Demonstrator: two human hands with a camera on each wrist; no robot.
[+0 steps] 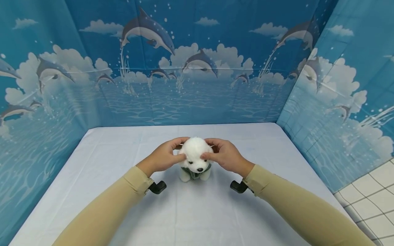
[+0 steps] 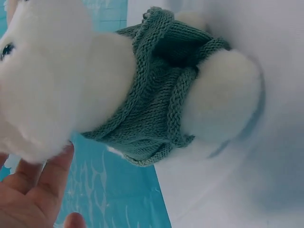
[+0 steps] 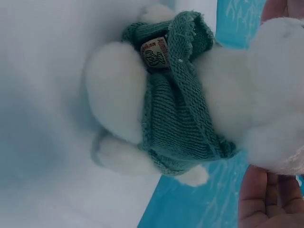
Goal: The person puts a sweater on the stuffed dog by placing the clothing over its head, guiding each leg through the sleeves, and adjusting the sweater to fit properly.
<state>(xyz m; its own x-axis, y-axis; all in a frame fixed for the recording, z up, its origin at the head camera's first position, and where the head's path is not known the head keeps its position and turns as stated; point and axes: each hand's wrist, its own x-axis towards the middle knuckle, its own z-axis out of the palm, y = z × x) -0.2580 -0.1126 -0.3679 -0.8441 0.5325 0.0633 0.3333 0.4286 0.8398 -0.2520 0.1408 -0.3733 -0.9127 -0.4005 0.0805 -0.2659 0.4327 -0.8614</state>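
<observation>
While we are looking down from the head view, we are seeing a white toy dog (image 1: 195,152) planted upright just below the middle of the frame, face pointing our way. Its paws are resting on the white table (image 1: 191,215). At the toy's left in the frame, the left hand (image 1: 163,157) is gripping that side of the head, thumb in front, fingers reaching behind. At its right, the right hand (image 1: 226,156) is gripping the other side the same way, thumb lying close by an eye. We are counting both hands as clamped on the head; behind it, we cannot tell whether fingertips are meeting. Round the body we are seeing a green sweater (image 2: 152,102), with a small label (image 3: 155,52) showing in the upper middle of the right wrist view. Below the hands, two black wrist mounts (image 1: 157,187) are sticking out near the cuffs of the tan sleeves (image 1: 295,201). Across the upper frame, a blue curtain (image 1: 197,102) with printed dolphins (image 1: 149,32) is hanging behind the table; white tiles (image 1: 373,191) are showing lower right.
</observation>
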